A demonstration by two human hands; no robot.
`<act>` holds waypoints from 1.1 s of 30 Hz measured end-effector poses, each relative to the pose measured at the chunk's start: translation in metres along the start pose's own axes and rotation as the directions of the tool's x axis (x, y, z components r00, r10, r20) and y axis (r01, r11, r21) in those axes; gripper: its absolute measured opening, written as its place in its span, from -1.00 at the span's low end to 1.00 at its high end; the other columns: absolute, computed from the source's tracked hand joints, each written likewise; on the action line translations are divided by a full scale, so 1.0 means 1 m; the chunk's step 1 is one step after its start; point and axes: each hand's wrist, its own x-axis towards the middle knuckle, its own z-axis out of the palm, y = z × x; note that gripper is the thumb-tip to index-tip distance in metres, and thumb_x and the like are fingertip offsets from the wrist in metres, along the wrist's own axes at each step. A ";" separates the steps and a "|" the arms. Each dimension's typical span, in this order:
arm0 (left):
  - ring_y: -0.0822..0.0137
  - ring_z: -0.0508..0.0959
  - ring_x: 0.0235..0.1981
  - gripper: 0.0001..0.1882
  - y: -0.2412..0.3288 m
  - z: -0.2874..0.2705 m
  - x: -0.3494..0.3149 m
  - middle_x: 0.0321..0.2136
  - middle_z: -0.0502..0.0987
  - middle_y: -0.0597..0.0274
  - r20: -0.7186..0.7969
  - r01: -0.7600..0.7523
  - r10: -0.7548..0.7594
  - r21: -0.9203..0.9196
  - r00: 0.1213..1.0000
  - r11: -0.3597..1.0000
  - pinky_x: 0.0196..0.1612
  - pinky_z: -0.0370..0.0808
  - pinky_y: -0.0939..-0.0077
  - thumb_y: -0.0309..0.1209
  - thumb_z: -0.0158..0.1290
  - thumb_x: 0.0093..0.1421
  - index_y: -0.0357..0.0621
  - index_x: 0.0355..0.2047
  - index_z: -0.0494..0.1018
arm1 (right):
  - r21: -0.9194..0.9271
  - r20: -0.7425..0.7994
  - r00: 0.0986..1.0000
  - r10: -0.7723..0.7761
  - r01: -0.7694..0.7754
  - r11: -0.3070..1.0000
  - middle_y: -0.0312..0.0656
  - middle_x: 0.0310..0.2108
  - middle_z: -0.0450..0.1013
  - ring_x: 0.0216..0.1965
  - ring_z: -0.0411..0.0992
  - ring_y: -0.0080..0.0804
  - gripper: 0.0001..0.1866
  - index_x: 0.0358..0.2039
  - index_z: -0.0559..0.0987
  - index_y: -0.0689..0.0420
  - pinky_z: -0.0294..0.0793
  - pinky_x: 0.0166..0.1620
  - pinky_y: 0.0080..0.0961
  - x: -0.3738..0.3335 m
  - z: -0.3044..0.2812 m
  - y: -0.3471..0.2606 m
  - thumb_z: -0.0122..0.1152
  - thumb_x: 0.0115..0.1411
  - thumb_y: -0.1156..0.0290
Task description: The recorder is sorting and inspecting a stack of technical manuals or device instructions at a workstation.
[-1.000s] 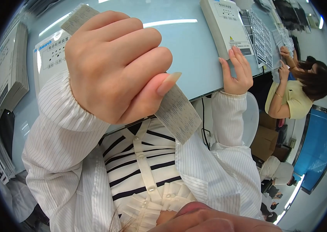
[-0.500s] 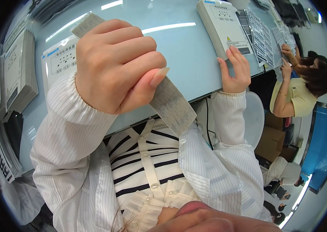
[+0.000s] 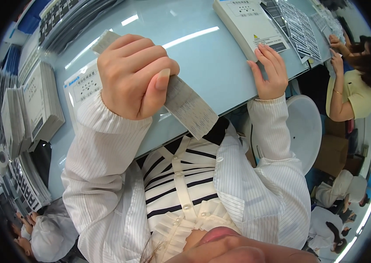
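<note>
The left hand (image 3: 135,76) is clamping a finely marked, flat grey strip (image 3: 189,105) above the desk (image 3: 185,52), hiding its middle. The right hand (image 3: 269,72), fingers slightly apart, is touching a panel stack (image 3: 243,26). The left sleeve (image 3: 106,136) is partly hiding a white panel (image 3: 72,94). The strip is running lengthwise from far left to near right.

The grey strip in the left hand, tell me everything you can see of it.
The strip is long, flat and thin, pale grey with rows of fine, dark marks too small to read. It looks like paper or card, though the material is uncertain. The left hand grips it in a fist that hides its middle. It slants from upper left to lower right, both ends showing; the lower one overlaps the table's near edge in view.
</note>
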 end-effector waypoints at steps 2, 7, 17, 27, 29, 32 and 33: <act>0.30 0.37 -0.73 -0.60 0.000 -0.001 0.001 -0.77 0.34 0.31 0.007 -0.006 0.007 -0.011 1.000 1.000 -0.54 0.35 0.47 -0.30 -0.27 0.22 -0.10 -0.73 0.35 | 0.007 0.009 1.000 0.014 -0.014 1.000 -0.14 -0.17 0.50 -0.06 0.41 -0.19 -0.66 -0.26 0.57 0.20 0.41 -0.03 -0.38 0.000 -0.002 0.000 0.36 -0.13 0.50; 0.30 0.37 -0.72 -0.58 0.002 0.000 -0.003 -0.77 0.33 0.32 -0.020 0.008 -0.008 0.002 1.000 1.000 -0.54 0.34 0.46 -0.31 -0.33 0.22 -0.10 -0.73 0.35 | -0.122 0.052 0.999 -0.011 0.017 0.992 -0.11 -0.07 0.44 0.04 0.30 -0.10 -0.50 -0.16 0.51 0.19 0.26 0.09 -0.29 0.011 -0.021 -0.016 0.42 -0.15 0.31; 0.27 0.43 -0.69 -0.52 0.009 -0.012 -0.003 -0.74 0.39 0.27 0.035 0.039 -0.039 0.006 0.999 0.999 -0.49 0.38 0.43 -0.24 -0.39 0.27 -0.13 -0.67 0.39 | 0.732 0.283 0.953 -0.109 -0.141 0.667 0.12 -0.02 0.34 -0.11 0.41 0.02 -0.11 0.10 0.22 0.28 0.42 -0.08 -0.33 -0.024 -0.001 -0.138 0.48 -0.23 0.30; 0.08 0.24 0.18 -0.01 -0.014 -0.028 -0.034 0.03 0.40 0.01 -0.196 0.329 -0.424 -0.383 0.884 0.863 0.23 -0.03 0.05 0.33 0.04 -0.10 -0.21 0.14 0.23 | 0.715 0.413 0.910 -0.033 -0.302 0.630 -0.08 -0.27 0.46 -0.34 0.49 -0.19 -0.51 -0.08 0.41 0.25 0.47 -0.27 -0.48 -0.021 -0.013 -0.088 0.31 -0.06 0.49; 0.13 0.36 0.07 -0.24 -0.010 -0.025 -0.054 -0.05 0.47 0.05 0.193 0.639 -0.676 -0.578 0.711 0.507 0.15 0.16 0.16 -0.10 0.32 -0.12 -0.19 0.05 0.33 | 0.724 0.470 0.883 -0.018 -0.373 0.580 -0.10 -0.29 0.46 -0.37 0.47 -0.24 -0.65 -0.19 0.49 0.23 0.46 -0.28 -0.53 -0.021 -0.021 -0.078 0.28 -0.03 0.48; 0.23 0.47 -0.07 -0.49 -0.021 -0.032 -0.076 -0.16 0.53 0.12 0.651 0.861 -0.564 -0.354 0.507 0.366 0.01 0.34 0.37 -0.50 0.28 -0.07 -0.21 -0.06 0.41 | 0.733 0.466 0.885 -0.017 -0.375 0.568 -0.10 -0.30 0.45 -0.37 0.47 -0.29 -0.65 -0.17 0.48 0.24 0.45 -0.29 -0.53 -0.019 -0.026 -0.073 0.27 -0.01 0.48; 0.23 0.47 -0.07 -0.49 -0.019 -0.032 -0.079 -0.16 0.53 0.12 0.651 0.859 -0.562 -0.357 0.510 0.367 0.01 0.34 0.37 -0.50 0.28 -0.07 -0.21 -0.06 0.41 | 0.731 0.465 0.885 -0.015 -0.374 0.571 -0.10 -0.30 0.45 -0.37 0.47 -0.29 -0.65 -0.17 0.48 0.24 0.45 -0.29 -0.53 -0.021 -0.028 -0.070 0.27 -0.01 0.48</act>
